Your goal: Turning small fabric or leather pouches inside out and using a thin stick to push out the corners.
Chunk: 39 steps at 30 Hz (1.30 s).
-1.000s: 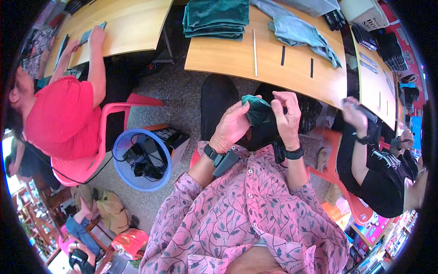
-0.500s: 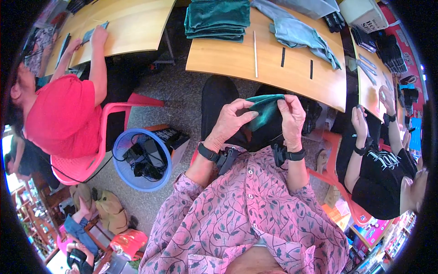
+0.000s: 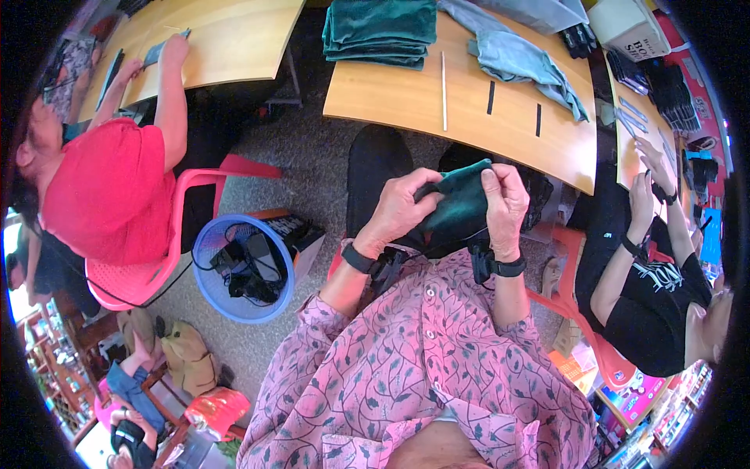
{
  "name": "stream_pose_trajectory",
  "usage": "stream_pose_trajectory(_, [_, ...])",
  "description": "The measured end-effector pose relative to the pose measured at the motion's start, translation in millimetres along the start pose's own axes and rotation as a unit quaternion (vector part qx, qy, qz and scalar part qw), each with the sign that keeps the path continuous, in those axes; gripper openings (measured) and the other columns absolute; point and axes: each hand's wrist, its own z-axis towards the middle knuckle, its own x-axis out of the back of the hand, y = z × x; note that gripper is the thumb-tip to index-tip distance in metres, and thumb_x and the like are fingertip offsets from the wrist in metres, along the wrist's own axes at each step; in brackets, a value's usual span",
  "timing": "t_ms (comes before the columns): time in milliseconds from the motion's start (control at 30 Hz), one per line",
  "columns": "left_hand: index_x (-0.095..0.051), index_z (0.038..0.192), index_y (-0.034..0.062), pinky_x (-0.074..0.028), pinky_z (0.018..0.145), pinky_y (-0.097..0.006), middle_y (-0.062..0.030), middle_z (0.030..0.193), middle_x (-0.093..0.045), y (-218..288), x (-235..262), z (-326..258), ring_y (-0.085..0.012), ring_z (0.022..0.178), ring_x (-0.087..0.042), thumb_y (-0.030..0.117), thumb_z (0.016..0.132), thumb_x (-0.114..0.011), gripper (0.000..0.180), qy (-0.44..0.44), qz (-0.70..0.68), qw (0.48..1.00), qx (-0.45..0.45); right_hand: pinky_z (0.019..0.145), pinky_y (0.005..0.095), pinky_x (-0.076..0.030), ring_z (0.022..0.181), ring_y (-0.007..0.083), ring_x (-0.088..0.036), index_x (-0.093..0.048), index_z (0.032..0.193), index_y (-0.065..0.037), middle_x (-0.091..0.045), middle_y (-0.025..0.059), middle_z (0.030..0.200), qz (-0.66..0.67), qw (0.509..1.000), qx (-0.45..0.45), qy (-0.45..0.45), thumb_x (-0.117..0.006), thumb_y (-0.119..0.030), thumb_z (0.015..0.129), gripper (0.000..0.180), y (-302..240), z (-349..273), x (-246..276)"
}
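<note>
A dark green velvety piece of cloth [image 3: 461,205] hangs between my two hands, above my lap and just short of the table. My left hand [image 3: 402,206] pinches its upper left corner between thumb and fingers. At the upper right corner, my right hand [image 3: 505,202] grips the edge with its thumb on the near face. The cloth's top edge is drawn fairly straight, and its lower part falls in front of my dark trousers. Each wrist wears a black strap with a small device.
On the wooden table [image 3: 375,98] lie a stack of green velvet cloths [image 3: 379,31], a white stick [image 3: 444,91], two dark strips and a grey-blue garment [image 3: 525,62]. A blue basket [image 3: 205,291] of cables and adapters stands left on the floor. People sit on both sides.
My left hand has shifted its hold and closed further on the cloth's corner. More of the cloth's face now shows between the hands. The person on the right has moved their hands.
</note>
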Motion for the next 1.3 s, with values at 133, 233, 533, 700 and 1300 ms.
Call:
stream_pose_trajectory(133, [-0.064, 0.109, 0.0062, -0.048, 0.067, -0.022, 0.0006, 0.084, -0.065, -1.6, 4.6, 1.3, -0.0042, 0.073, -0.056, 0.008, 0.079, -0.075, 0.032, 0.059, -0.145, 0.988, 0.015, 0.061, 0.0197, -0.037, 0.069, 0.0043, -0.043, -0.06, 0.089, -0.003, -0.049, -0.0063, 0.075, -0.039, 0.995, 0.043, 0.081, -0.064, -0.011, 0.093, 0.01, 6.8, 5.9, 5.3])
stream_pose_trajectory(233, [-0.061, 0.115, 0.0044, -0.048, 0.07, -0.022, -0.001, 0.091, -0.065, -4.2, 11.4, 1.3, -0.0056, 0.077, -0.057, 0.007, 0.078, -0.076, 0.04, 0.059, -0.215, 0.973, 0.066, 0.067, 0.0192, -0.037, 0.073, 0.0051, -0.042, -0.06, 0.091, -0.003, -0.049, -0.006, 0.079, -0.021, 0.995, 0.047, 0.087, -0.063, -0.012, 0.094, 0.01, 2.5, 5.0, 6.2])
stream_pose_trajectory(533, [-0.059, 0.118, 0.0003, -0.051, 0.088, -0.026, -0.0039, 0.103, -0.067, 4.6, 17.4, 1.0, -0.0105, 0.094, -0.062, -0.003, 0.082, -0.071, 0.038, 0.022, -0.462, 0.885, 0.058, 0.075, 0.0205, -0.041, 0.081, 0.0064, -0.049, -0.062, 0.097, -0.001, -0.057, -0.0034, 0.088, 0.006, 0.992, 0.051, 0.119, -0.061, -0.01, 0.095, 0.01, 10.1, 5.5, 11.7])
stream_pose_trajectory(700, [-0.06, 0.115, 0.0008, -0.05, 0.085, -0.023, -0.0023, 0.102, -0.066, -13.9, 14.9, 1.2, -0.0084, 0.092, -0.061, -0.003, 0.083, -0.07, 0.034, 0.003, -0.364, 0.926, 0.099, 0.075, 0.021, -0.042, 0.082, 0.0066, -0.05, -0.062, 0.099, 0.0, -0.057, -0.003, 0.089, -0.004, 0.991, 0.051, 0.122, -0.062, -0.01, 0.095, 0.011, 9.0, 4.8, 8.5])
stream_pose_trajectory(1300, [-0.065, 0.106, 0.0053, -0.05, 0.077, -0.023, -0.0005, 0.097, -0.067, -7.5, 29.3, 5.1, -0.0071, 0.087, -0.061, 0.013, 0.091, -0.066, 0.017, 0.208, -0.489, 0.842, 0.095, 0.061, 0.0212, -0.047, 0.069, 0.0069, -0.055, -0.062, 0.096, -0.001, -0.058, 0.0008, 0.08, -0.052, 0.995, -0.026, -0.086, -0.063, 0.004, 0.084, 0.013, 14.7, 8.4, -1.4])
